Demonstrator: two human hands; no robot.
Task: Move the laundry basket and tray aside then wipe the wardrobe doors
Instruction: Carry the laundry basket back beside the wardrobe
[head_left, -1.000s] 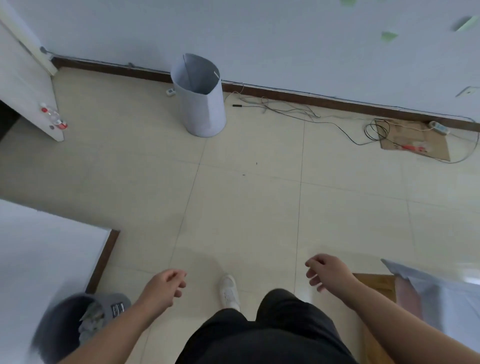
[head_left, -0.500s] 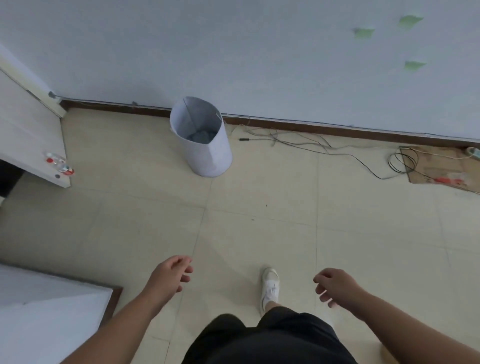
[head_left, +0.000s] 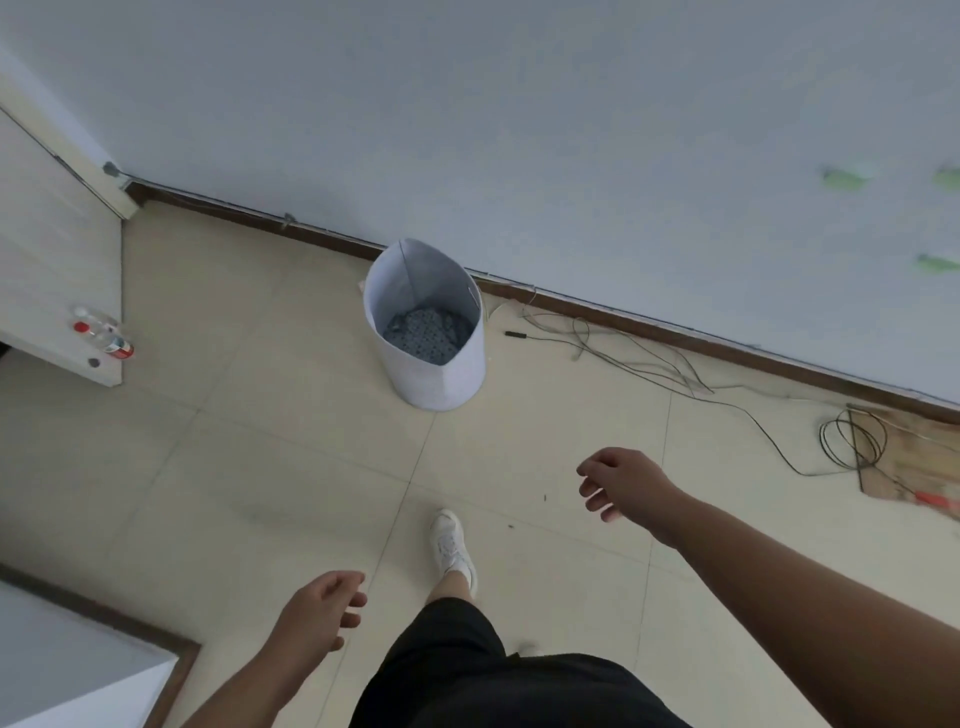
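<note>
A tall white fabric laundry basket stands on the tiled floor against the far wall's skirting, with dark patterned clothes inside. My right hand hangs in the air in front of the basket and to its right, fingers loosely curled, holding nothing. My left hand is lower and nearer to me, also empty with curled fingers apart. A white wardrobe panel stands at the left edge. No tray is in view.
A plastic bottle with a red label rests on the white panel at the left. Loose cables trail along the skirting to a coil and a piece of cardboard at the right. A white wall corner juts in at bottom left.
I have stepped closer to the basket, which now sits lower and larger in view with its clothes showing. My right hand has risen forward towards it; the grey bin at bottom left left the view.
</note>
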